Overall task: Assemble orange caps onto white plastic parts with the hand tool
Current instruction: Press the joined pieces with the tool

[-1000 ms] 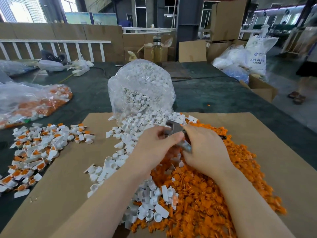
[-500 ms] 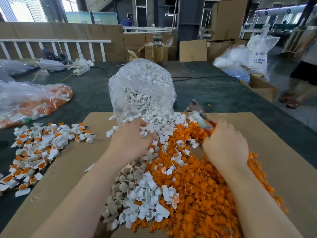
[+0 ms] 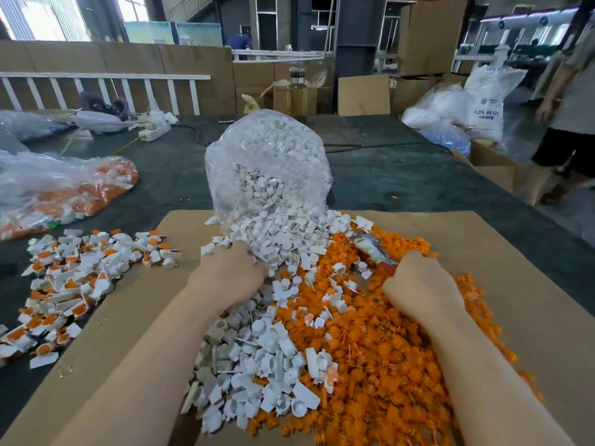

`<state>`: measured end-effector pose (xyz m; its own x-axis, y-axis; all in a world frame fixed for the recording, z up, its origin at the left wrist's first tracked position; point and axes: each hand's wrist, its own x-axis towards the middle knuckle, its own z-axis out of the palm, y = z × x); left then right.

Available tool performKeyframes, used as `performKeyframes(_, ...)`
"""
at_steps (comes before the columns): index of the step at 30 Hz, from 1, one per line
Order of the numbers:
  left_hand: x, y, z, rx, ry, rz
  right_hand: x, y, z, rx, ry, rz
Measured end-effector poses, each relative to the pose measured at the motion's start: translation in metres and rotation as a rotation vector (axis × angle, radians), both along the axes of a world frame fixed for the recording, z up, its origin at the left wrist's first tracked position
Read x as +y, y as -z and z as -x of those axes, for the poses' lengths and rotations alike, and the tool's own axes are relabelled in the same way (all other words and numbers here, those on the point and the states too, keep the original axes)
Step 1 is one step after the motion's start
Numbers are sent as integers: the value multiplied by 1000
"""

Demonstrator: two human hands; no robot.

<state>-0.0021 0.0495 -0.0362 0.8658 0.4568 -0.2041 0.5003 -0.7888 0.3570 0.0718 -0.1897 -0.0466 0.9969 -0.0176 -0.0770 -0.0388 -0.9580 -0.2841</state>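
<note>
A single head-worn, wide-angle view looks forward and down from close above the desk (image 3: 402, 175). Both forearms reach in from the bottom edge. The cardboard sheet (image 3: 531, 300) fills the near field, and the warehouse background curves across the top.

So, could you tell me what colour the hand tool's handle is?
Red, where the handle meets the right hand, in the head view.

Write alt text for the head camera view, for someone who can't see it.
Two bare hands work on cardboard: the left hand digs into white parts spilling from a clear bag, while the right hand holds a hand tool over a heap of orange caps. Finished pieces lie far left.
</note>
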Motion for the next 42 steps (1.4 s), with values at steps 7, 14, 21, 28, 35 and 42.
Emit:
performKeyframes(7,-4,-2,0,-126,83,200,13,2,-2,-6,-202,-137)
performKeyframes(14,-4,-6,0,-226,163,399,15,4,0,-7,-256,-400)
performKeyframes(21,-6,-8,-2,-293,255,441,15,2,2,25,-274,-528)
performKeyframes(28,-8,-4,-2,-334,194,466,10,-7,5,118,-291,-635)
performKeyframes(35,-10,-1,-2,-439,105,511,15,-1,8,47,-340,-563)
performKeyframes(42,-17,-4,-1,-576,14,708,15,-3,10,-17,-289,-722)
